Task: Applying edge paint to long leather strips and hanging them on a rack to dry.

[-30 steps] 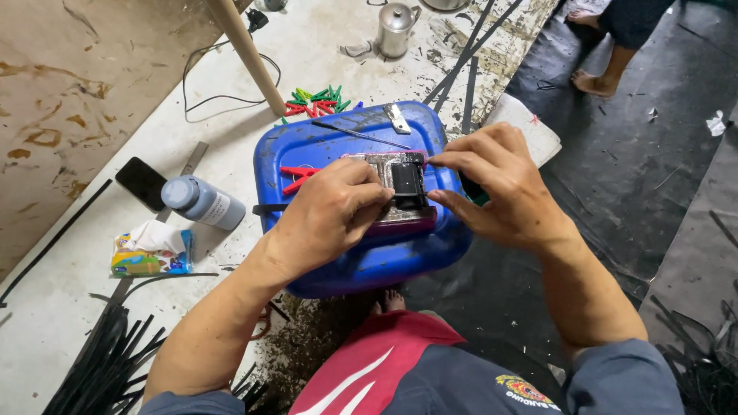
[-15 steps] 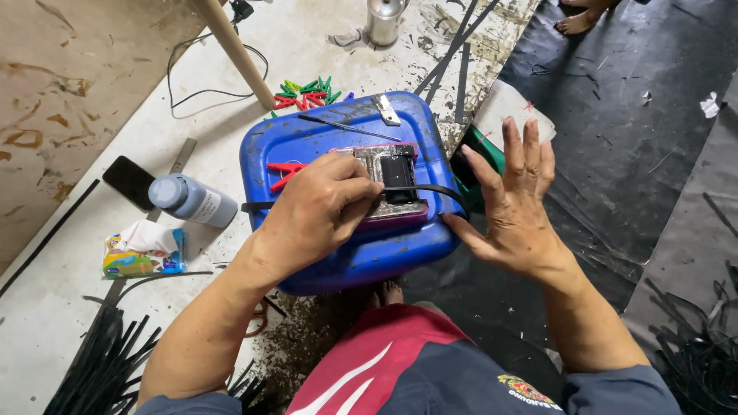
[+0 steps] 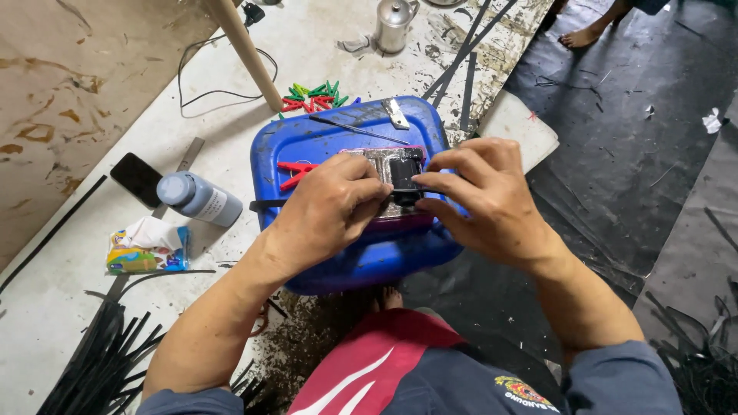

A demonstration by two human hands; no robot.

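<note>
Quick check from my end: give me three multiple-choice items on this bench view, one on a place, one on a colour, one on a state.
1. Where does the grey bottle lie?
A. left of the blue container
B. on top of it
C. on the dark mat

2. What colour is the peg on the container's top?
A. green
B. red
C. yellow

3. What are the hands doing?
A. resting apart on the floor
B. both on the black strip at the small metal device
C. holding the phone

Answers:
1 A: the grey bottle lies on the floor left of the blue container, beside the phone.
2 B: the peg is red.
3 B: left hand and right hand pinch the black strip at the metal device.
</note>
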